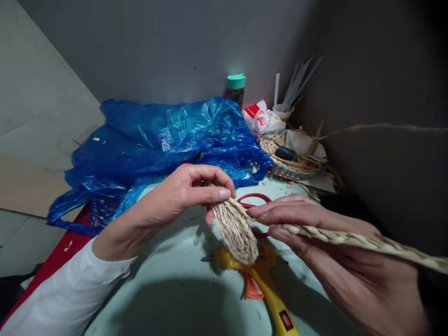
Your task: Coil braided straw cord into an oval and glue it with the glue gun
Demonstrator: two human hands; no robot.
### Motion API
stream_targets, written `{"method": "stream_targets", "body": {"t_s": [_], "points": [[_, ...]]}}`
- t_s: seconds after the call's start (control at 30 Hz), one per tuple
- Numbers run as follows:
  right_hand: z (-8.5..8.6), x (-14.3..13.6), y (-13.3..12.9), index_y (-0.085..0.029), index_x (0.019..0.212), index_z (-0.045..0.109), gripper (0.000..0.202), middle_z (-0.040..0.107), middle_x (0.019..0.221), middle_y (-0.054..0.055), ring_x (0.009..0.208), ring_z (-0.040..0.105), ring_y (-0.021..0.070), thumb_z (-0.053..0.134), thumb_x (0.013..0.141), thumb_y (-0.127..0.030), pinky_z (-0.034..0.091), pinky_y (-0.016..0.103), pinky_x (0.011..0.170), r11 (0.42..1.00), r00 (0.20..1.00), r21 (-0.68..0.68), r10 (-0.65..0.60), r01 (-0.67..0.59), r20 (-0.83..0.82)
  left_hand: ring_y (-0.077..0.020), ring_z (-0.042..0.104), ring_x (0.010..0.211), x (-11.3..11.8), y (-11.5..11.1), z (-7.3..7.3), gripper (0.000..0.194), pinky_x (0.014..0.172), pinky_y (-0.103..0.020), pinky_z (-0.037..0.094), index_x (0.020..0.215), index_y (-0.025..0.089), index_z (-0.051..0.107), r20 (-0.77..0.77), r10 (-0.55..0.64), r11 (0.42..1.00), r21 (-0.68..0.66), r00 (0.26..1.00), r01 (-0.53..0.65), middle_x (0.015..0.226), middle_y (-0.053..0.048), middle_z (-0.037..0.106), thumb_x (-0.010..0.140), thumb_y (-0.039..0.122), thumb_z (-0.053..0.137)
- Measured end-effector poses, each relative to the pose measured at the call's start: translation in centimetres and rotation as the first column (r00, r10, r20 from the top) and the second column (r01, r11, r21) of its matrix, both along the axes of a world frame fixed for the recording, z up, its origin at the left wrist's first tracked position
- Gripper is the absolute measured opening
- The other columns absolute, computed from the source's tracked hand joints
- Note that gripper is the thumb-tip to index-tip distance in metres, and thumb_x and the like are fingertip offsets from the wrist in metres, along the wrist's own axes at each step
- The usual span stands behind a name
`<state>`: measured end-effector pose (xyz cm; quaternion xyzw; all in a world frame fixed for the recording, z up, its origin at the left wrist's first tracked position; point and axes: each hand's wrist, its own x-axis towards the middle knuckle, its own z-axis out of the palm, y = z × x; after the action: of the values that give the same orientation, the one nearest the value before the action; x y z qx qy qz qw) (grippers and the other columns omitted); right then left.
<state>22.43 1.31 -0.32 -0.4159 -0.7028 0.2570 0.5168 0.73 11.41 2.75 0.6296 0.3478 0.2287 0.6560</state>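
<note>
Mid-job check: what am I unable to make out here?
All in the head view:
Braid: far end, cut off by the right edge.
Coil: upper end, hidden by the left hand.
Glue gun: handle's bottom, cut off by the lower edge.
Bottle: lower part, hidden by the blue bag.

Small craft wkspc, w/ glue gun [269, 285], scissors [255, 194] & fibre braid [336, 235].
</note>
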Motion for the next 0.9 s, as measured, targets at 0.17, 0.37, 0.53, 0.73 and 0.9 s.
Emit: {"method": "stream_targets", "body": {"t_s": [0.17, 0.37, 0.53, 0.73, 0.9], "points": [[0.19, 0.02, -0.13, -0.032, 0.106, 0.076, 0.015, 0.073, 0.105, 0.0, 0.101, 0.069, 0.0171, 0.062, 0.1, -0.03, 0.059, 0.021, 0.086, 0.99, 0.989, -0.114, 0.07, -0.084, -0.128, -0.0086, 0.059, 0.054, 0.03, -0.21, -0.19, 0.013, 0.055, -0.02, 0.049, 0.086, 0.014, 0.071, -0.032, 0.021, 1.0, 0.009, 0.999, -0.021, 0.072, 0.0, 0.064, 0.084, 0.027, 0.073], [0.59, 0.02, -0.1, -0.035, 0.105, 0.077, 0.017, 0.073, 0.103, 0.001, 0.099, 0.07, 0.0181, 0.061, 0.101, -0.038, 0.058, 0.021, 0.085, 0.98, 0.985, -0.17, 0.08, -0.105, -0.151, -0.0092, 0.059, 0.054, 0.12, -0.23, -0.3, 0.012, 0.053, -0.021, 0.049, 0.085, 0.014, 0.071, -0.029, 0.03, 1.0, -0.002, 0.999, -0.031, 0.072, 0.0, 0.064, 0.083, 0.026, 0.073], [0.37, 0.09, -0.16, -0.032, 0.106, 0.076, 0.019, 0.072, 0.105, 0.002, 0.101, 0.069, 0.0183, 0.058, 0.103, -0.037, 0.058, 0.023, 0.086, 0.979, 0.986, -0.164, 0.101, -0.123, -0.136, -0.0093, 0.058, 0.055, 0.12, -0.07, -0.35, 0.012, 0.053, -0.021, 0.049, 0.084, 0.014, 0.071, -0.033, 0.024, 1.0, -0.002, 0.999, -0.024, 0.072, 0.0, 0.063, 0.083, 0.026, 0.073], [0.34, 0.23, -0.03, -0.027, 0.104, 0.073, 0.015, 0.072, 0.102, -0.002, 0.1, 0.067, 0.0125, 0.061, 0.1, -0.019, 0.055, 0.017, 0.086, 0.992, 0.995, -0.078, 0.098, -0.099, -0.017, -0.0085, 0.058, 0.053, 0.21, -0.17, -0.39, 0.011, 0.053, -0.02, 0.048, 0.084, 0.014, 0.071, -0.024, 0.041, 0.999, -0.007, 0.999, -0.041, 0.071, 0.0, 0.064, 0.083, 0.025, 0.073], [-0.2, -0.01, 0.04, -0.027, 0.102, 0.072, 0.009, 0.072, 0.103, -0.002, 0.099, 0.067, 0.0143, 0.064, 0.1, -0.023, 0.054, 0.022, 0.088, 0.998, 0.999, -0.054, 0.041, -0.04, 0.029, -0.0081, 0.057, 0.05, 0.46, -0.16, -0.7, 0.011, 0.049, -0.019, 0.048, 0.082, 0.012, 0.071, -0.011, 0.088, 0.994, -0.068, 0.996, -0.089, 0.068, -0.001, 0.065, 0.079, 0.022, 0.074]]}}
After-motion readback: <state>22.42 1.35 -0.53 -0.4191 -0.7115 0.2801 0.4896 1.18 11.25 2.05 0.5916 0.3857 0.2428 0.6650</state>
